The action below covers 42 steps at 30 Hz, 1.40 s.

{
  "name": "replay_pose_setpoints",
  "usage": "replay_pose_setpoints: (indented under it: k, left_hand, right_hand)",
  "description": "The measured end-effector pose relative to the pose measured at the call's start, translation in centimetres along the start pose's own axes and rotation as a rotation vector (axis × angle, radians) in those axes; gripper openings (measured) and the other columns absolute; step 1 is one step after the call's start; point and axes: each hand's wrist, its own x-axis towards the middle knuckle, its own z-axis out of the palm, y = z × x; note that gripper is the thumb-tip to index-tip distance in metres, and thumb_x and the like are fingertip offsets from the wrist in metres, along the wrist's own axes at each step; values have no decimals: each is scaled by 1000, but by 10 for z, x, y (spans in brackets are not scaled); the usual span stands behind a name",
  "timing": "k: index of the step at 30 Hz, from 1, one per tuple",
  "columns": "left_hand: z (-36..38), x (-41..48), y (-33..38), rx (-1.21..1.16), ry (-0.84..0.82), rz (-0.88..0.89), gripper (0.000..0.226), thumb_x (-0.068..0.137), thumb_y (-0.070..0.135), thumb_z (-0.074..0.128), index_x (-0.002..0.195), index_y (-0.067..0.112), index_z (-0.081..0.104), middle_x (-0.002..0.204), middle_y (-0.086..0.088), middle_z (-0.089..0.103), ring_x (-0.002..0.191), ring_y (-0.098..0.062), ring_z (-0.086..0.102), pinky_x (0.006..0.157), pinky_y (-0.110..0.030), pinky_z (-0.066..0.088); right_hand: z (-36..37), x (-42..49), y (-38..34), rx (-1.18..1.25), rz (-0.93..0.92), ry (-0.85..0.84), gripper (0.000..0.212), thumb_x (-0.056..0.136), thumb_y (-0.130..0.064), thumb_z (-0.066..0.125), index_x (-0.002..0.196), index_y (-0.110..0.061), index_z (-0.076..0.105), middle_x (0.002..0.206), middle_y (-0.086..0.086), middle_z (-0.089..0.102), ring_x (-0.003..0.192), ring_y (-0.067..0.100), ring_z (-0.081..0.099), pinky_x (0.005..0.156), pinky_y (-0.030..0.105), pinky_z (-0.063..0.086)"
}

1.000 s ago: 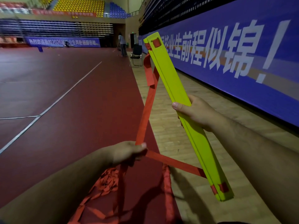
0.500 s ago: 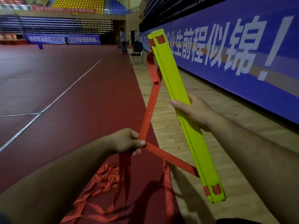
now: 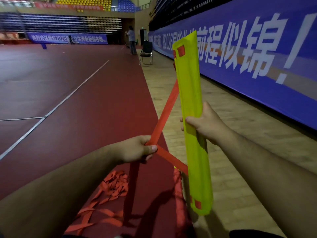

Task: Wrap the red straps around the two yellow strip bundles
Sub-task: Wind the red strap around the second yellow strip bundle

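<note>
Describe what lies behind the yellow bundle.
Two runs of strap pass behind the bundle at its left edge, held taut by the left hand. Where they end is covered.

Bare forearms [image 3: 68,186], plaster-like strip [image 3: 148,149] on thumb of left hand [image 3: 135,150].

Counted are one yellow strip bundle [image 3: 190,93], one chair [image 3: 147,47], one heap of red straps [image 3: 115,184] (strands uncountable), and two hands: left hand [image 3: 135,150], right hand [image 3: 205,124].
</note>
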Motion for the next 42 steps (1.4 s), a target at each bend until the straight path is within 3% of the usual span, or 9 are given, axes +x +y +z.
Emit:
replay_pose_setpoints:
  k: [6, 10, 17, 24, 28, 31, 34, 38, 42]
  left_hand:
    - [-4, -2, -5, 20, 10, -2, 24, 104, 11, 46, 80, 12, 48, 65, -2, 53, 63, -20, 47, 66, -33, 43]
    - [-7, -3, -7, 11, 34, -4, 26, 105, 18, 45, 81, 11, 48, 66, -3, 54, 62, -20, 44, 64, -30, 42]
    - [0, 4, -9, -24, 63, -46, 25, 106, 20, 44, 81, 18, 44, 69, 2, 45, 64, -14, 42, 68, -34, 42]
    - [9, 1, -2, -119, 39, -27, 26, 107, 21, 40, 81, 17, 43, 65, 2, 43, 56, -10, 38, 60, -25, 41]
    - [12, 6, 6, -184, 55, 2, 25, 108, 19, 38, 83, 16, 43, 65, 4, 40, 54, -8, 34, 58, -24, 37]
    - [5, 6, 7, -183, 86, -2, 24, 107, 19, 40, 83, 16, 45, 63, 5, 41, 53, -7, 35, 59, -25, 37]
    - [4, 5, 8, -134, 48, -8, 26, 106, 20, 42, 80, 18, 44, 63, 6, 41, 55, -9, 36, 60, -26, 38]
    - [3, 1, 6, -122, 52, -23, 25, 106, 19, 43, 82, 17, 43, 64, 4, 41, 55, -9, 36, 59, -24, 39]
    - [-1, -1, 5, -146, 78, -28, 25, 106, 18, 42, 81, 17, 43, 65, 3, 39, 56, -9, 35, 59, -24, 38]
  right_hand:
    - [4, -4, -3, 103, 74, -64, 22, 86, 0, 63, 101, -12, 53, 87, 22, 60, 69, 30, 66, 74, 61, 58]
    - [5, -9, -2, 172, 88, -80, 25, 95, 3, 53, 116, -8, 46, 94, 20, 67, 71, 31, 70, 72, 50, 59]
    - [10, -12, -1, 368, 150, -35, 6, 99, -14, 57, 96, -9, 55, 70, 9, 56, 56, 22, 54, 64, 41, 53]
    - [8, -15, 6, 224, 90, -36, 24, 96, 5, 45, 85, -9, 61, 55, 1, 59, 45, 11, 58, 43, 25, 49]
    - [12, -11, 10, 315, 144, 81, 11, 99, -22, 58, 91, -16, 63, 62, -1, 61, 49, 10, 61, 48, 27, 51]
    - [8, -11, 9, 336, 101, 12, 48, 71, -61, 81, 88, -23, 58, 66, -3, 54, 61, 17, 53, 63, 34, 45]
    - [4, -10, 12, 266, 63, -36, 41, 69, -39, 85, 90, -19, 56, 74, 6, 49, 66, 21, 50, 66, 40, 44]
    - [2, -10, 8, 322, 123, -61, 7, 95, -5, 56, 101, -8, 54, 89, 17, 65, 72, 27, 70, 64, 39, 57]
    - [2, -12, 12, 388, 112, -106, 19, 100, -6, 54, 118, -3, 50, 96, 20, 71, 75, 33, 74, 71, 48, 60]
